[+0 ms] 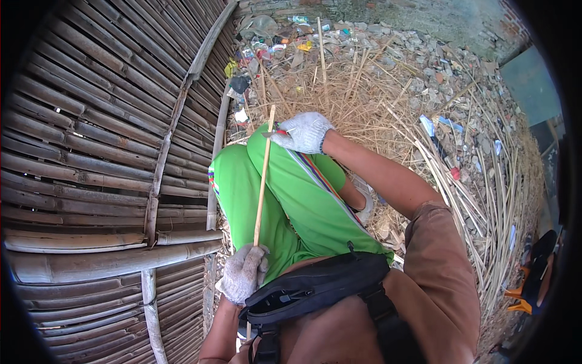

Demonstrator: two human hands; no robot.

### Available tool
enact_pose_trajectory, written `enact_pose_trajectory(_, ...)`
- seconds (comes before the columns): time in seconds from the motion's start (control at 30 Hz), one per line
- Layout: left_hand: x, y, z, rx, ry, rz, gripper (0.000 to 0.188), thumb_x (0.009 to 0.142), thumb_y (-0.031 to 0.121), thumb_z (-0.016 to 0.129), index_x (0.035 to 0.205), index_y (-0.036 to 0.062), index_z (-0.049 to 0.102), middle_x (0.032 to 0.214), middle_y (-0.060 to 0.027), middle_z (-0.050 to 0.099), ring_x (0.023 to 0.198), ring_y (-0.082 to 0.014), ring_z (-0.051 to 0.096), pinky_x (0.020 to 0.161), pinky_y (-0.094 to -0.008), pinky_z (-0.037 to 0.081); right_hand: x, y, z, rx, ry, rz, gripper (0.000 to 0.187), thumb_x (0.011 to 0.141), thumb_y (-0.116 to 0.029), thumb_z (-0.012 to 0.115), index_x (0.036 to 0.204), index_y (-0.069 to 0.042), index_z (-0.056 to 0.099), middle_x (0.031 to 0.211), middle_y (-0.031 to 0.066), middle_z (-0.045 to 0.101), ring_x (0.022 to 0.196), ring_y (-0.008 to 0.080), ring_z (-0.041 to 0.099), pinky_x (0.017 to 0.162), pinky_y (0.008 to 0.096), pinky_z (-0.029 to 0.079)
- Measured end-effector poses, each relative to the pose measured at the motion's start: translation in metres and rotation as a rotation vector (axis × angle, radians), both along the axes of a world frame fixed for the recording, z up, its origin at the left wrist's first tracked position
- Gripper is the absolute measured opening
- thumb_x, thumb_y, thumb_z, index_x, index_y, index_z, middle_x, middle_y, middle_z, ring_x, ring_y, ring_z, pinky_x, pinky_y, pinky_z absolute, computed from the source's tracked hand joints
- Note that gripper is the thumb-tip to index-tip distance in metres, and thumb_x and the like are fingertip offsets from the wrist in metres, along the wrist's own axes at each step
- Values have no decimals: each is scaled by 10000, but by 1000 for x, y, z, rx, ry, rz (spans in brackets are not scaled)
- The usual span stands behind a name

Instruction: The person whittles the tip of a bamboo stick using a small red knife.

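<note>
A long, thin bamboo strip (262, 191) runs lengthwise over my green-clad legs, its far end beyond my knee. My left hand (244, 276), in a pale knitted glove, is closed around the strip's near part by my waist. At the far end my right hand (306, 133), gloved the same way, grips a small knife (267, 134) with a bit of red showing at its handle. The knife's short dark blade lies across the strip, touching it or just over it. Part of the knife's handle is hidden in the glove.
A bamboo slat wall (91, 145) stands close on my left. Shavings (345, 91) cover the rubble ground ahead, with litter (279, 45) behind them. Long bamboo strips (451, 182) lie along the right side. A black waist bag (321, 284) sits across my lap.
</note>
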State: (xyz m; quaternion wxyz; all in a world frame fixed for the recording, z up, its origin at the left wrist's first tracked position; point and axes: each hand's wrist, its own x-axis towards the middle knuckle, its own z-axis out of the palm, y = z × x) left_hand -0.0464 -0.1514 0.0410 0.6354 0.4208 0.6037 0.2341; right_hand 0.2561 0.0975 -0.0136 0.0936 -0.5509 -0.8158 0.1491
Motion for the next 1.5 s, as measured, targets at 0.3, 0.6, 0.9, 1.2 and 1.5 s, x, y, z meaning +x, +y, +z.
enact_pose_trajectory(0.3,-21,-26,-10,-89,-137,61,308,1135,276,564,1177,-4,686,767,-7,615,549,-67,503,464,-244,355,18,21,-21,90,54,-67,722,1024,-761,423,997,-147,802,1035,206,793,989,439,756,876,560,600)
enact_pose_trajectory(0.6,8,18,2,13,-101,-23,398,1133,259,539,1318,-82,630,783,-22,637,527,-92,549,462,-236,431,15,1,-13,21,57,-49,696,1049,-718,407,1054,-147,805,1109,200,788,1046,434,744,941,552,584)
enact_pose_trajectory(0.9,33,93,-11,188,103,-130,385,1119,295,551,1275,-32,683,726,-5,612,452,-80,520,384,-252,434,1,-15,-6,60,24,-15,738,1020,-791,420,953,-170,813,887,197,778,840,428,763,784,543,623)
enact_pose_trajectory(1.2,62,143,-27,342,292,-229,327,1094,298,564,1054,4,699,703,-52,625,458,-143,571,389,-315,475,-6,-35,2,102,23,39,719,1021,-785,437,945,-177,813,854,190,776,825,417,769,772,534,628)
enact_pose_trajectory(1.5,64,158,-38,395,367,-260,349,1091,320,572,980,11,686,686,-70,630,466,-167,596,397,-340,487,-7,-38,0,100,9,27,687,1032,-760,442,903,-188,800,826,187,768,803,419,766,758,531,630)
